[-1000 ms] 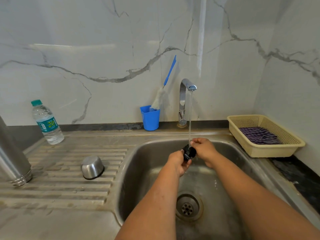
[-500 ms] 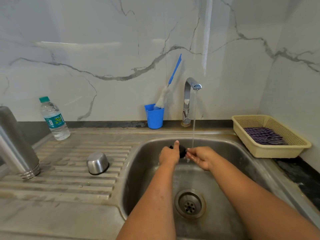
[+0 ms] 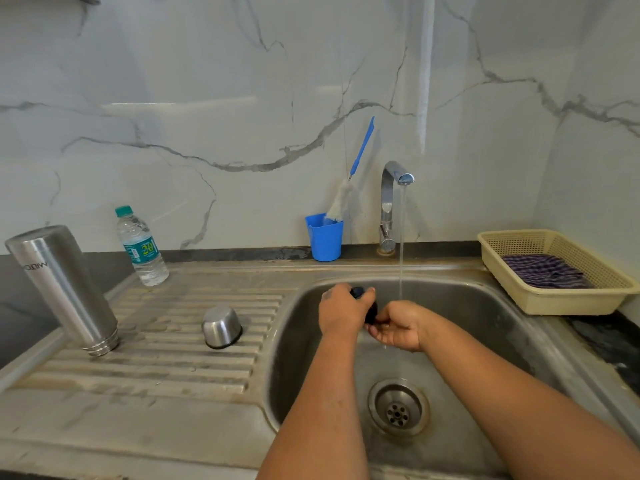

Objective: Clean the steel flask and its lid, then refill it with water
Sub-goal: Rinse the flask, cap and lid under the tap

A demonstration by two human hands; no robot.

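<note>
Both hands are working over the sink (image 3: 298, 306), just left of the tap (image 3: 391, 188) stream. Left hand (image 3: 341, 311) fingers are clenched round the black lid (image 3: 370, 311); right hand (image 3: 401, 325) is cupping & pinching its lower edge w/ curled fingers, palm up. Flask (image 3: 65, 289) is standing upside down on the drainboard left of the sink, steel cup (image 3: 221, 327) inverted between flask & sink.

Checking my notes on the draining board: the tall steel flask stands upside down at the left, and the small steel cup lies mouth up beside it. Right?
Not quite. The small steel cup sits mouth down on the ribbed draining board, its rounded base upward, as the head view shows. The tall steel flask does stand upside down at the left.
</note>
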